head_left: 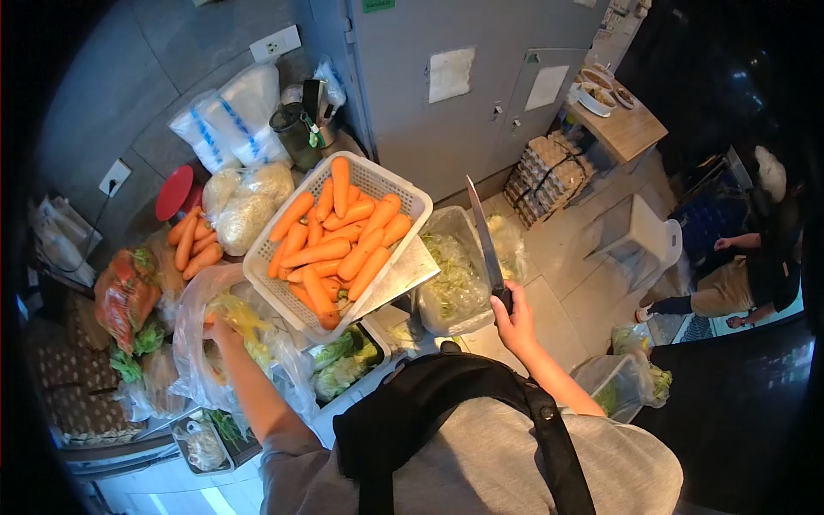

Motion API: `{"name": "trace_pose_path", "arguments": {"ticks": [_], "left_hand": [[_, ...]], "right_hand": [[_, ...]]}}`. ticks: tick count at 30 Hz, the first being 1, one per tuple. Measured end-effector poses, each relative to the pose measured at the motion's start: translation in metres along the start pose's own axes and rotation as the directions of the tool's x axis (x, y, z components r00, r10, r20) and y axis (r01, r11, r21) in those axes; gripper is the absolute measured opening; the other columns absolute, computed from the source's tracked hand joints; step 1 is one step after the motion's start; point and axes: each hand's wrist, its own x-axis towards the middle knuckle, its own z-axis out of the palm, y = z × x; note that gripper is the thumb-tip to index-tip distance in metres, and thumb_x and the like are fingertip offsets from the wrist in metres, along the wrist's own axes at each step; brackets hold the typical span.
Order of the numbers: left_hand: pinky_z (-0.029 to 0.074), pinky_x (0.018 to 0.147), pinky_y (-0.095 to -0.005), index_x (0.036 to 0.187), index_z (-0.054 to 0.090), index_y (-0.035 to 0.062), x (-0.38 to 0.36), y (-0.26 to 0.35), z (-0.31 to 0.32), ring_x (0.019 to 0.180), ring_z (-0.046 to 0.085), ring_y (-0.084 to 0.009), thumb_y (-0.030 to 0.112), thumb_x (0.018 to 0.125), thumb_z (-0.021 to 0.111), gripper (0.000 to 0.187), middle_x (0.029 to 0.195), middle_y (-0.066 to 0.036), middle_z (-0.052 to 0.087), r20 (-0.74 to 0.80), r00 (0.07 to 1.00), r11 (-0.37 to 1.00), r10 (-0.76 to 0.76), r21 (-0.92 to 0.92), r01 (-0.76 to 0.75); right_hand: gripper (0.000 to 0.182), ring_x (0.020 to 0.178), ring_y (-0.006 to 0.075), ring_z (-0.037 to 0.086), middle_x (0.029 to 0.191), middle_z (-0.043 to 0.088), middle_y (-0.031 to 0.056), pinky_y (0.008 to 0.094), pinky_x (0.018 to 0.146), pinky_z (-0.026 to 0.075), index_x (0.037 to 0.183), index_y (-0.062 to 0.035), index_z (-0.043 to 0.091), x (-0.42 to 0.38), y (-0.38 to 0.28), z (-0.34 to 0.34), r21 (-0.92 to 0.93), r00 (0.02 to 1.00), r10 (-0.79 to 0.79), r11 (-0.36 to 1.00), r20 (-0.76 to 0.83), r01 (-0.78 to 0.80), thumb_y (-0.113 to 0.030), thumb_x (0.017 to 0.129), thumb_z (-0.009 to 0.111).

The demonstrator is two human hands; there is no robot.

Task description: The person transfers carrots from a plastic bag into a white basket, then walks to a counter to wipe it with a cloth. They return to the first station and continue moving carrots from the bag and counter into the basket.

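My right hand (513,319) is wrapped round the black handle of a long kitchen knife (486,232), its blade pointing up and away from me. On the left, my left hand (221,333) is at the mouth of a clear plastic bag (193,356). Its fingers are partly covered by the film, and a small orange patch shows by the fingertips; I cannot make out what they hold. Yellowish plastic (245,322) lies within the bag. Just beyond, a white perforated basket (410,196) full of peeled-looking carrots (343,245) stands tilted in view on the counter.
More carrots (196,245) lie left of the basket. A lined bin (451,322) with peelings stands below the knife. Leafy greens (343,365) fill a tray near my body. Egg trays (549,176), a white stool (637,227) and another person (730,283) are at the right.
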Motion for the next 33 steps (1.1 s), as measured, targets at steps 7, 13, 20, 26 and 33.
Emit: {"name": "trace_pose_path", "arguments": {"ticks": [7,13,20,26,33], "left_hand": [[0.052,0.080,-0.0444,0.129,0.033,0.0116,-0.043,-0.006,0.037,0.103,0.054,-0.0283,0.000,0.077,0.062,0.060,0.116,-0.012,0.051,-0.352,0.811,0.880,0.468,0.101,-0.464],[0.052,0.077,-0.0410,0.123,0.041,0.0086,-0.063,0.003,0.036,0.096,0.057,-0.0254,0.004,0.080,0.060,0.047,0.112,-0.010,0.054,-0.375,0.812,0.893,0.448,0.155,-0.422],[0.050,0.079,-0.0348,0.119,0.046,0.0050,-0.097,0.005,0.040,0.096,0.056,-0.0217,0.006,0.080,0.063,0.043,0.111,-0.007,0.055,-0.315,0.780,0.838,0.541,0.278,-0.469],[0.050,0.076,-0.0320,0.100,0.051,0.0027,-0.174,0.010,0.087,0.088,0.054,-0.0189,0.006,0.078,0.068,0.028,0.100,-0.006,0.054,-0.394,0.514,0.648,0.762,0.436,-0.625],[0.048,0.081,-0.0317,0.096,0.051,0.0023,-0.240,0.028,0.156,0.090,0.051,-0.0170,0.004,0.078,0.069,0.025,0.097,-0.007,0.053,-0.107,0.367,0.370,0.924,0.491,-0.789]], "right_hand": [[0.033,0.072,0.0320,0.058,0.081,0.058,0.0174,0.0357,0.064,0.045,0.111,-0.0030,0.048,0.002,0.007,-0.001,0.022,1.000,0.024,0.999,-0.008,-0.023,-0.021,0.085,0.059],[0.032,0.066,0.0277,0.057,0.077,0.057,0.0140,0.0344,0.060,0.044,0.111,-0.0035,0.048,0.003,0.006,-0.003,0.019,0.999,0.043,0.999,-0.011,-0.043,-0.020,0.086,0.059],[0.032,0.070,0.0296,0.058,0.080,0.058,0.0162,0.0345,0.063,0.045,0.111,-0.0038,0.048,0.009,0.010,0.002,0.023,1.000,0.011,1.000,-0.011,-0.010,-0.020,0.085,0.059],[0.034,0.071,0.0313,0.059,0.081,0.059,0.0173,0.0354,0.064,0.046,0.113,-0.0036,0.047,0.013,0.007,0.004,0.032,0.998,0.047,0.998,0.033,-0.048,-0.021,0.086,0.059],[0.033,0.073,0.0323,0.059,0.082,0.059,0.0176,0.0359,0.065,0.046,0.112,-0.0032,0.048,0.020,0.002,0.011,0.032,0.999,-0.017,0.999,0.038,0.016,-0.021,0.086,0.058]]}}
